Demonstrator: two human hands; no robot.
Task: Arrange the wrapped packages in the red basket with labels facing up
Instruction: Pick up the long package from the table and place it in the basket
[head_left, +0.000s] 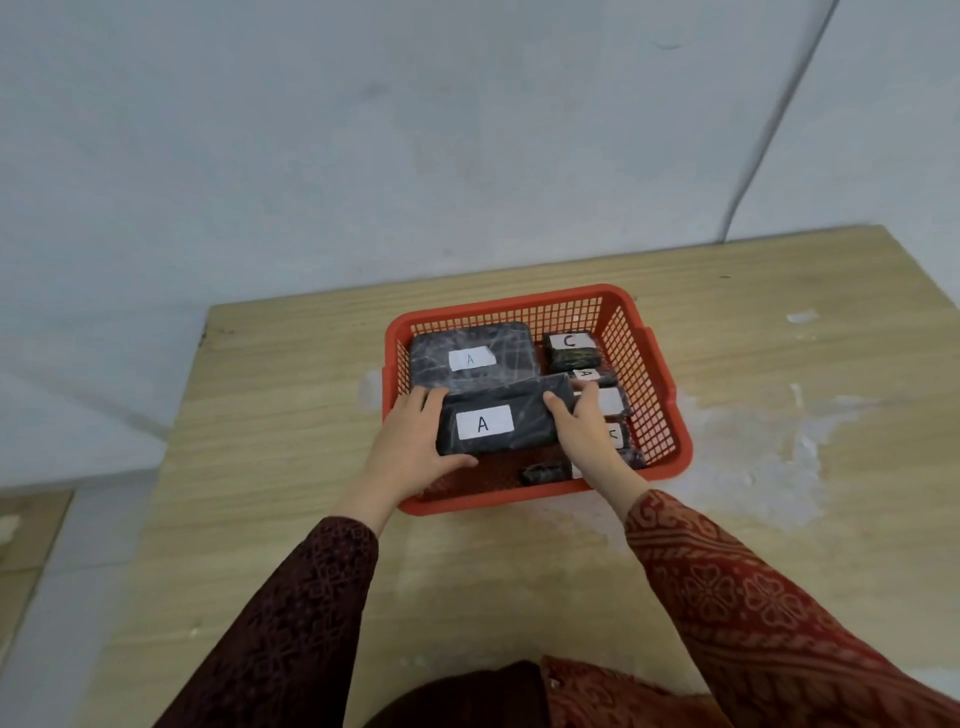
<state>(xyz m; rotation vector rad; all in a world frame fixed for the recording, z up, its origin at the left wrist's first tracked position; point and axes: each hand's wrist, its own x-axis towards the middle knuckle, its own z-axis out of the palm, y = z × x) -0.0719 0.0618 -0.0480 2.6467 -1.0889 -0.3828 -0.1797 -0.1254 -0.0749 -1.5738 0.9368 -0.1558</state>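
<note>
1. Head view: red mesh basket sits on a light wood-grain table, near the far edge by a pale wall.
2. Both hands are on one black wrapped package, held over the near-left part of the basket. Its white label reads "A" and faces up; the package is tilted slightly, right end higher.
3. Left hand: clamped on the package's left end, thumb under the near edge, fingers over the top far corner.
4. Right hand: clamped on the right end, thumb on top near the label, remaining fingers wrapped round the end.
5. Larger black package lies flat in the far-left corner, "A" label up, and the held package overlaps its near edge.
6. Small package in the far-right corner, "C" label up.
7. Down the right side, more small packages sit partly hidden behind the right hand: one "A" label readable, the others' labels cut off.
8. A small dark package lies by the near wall, no label visible.
9. White scuffed patches on the table right of the basket.
10. Patterned dark red sleeves on both arms.
</note>
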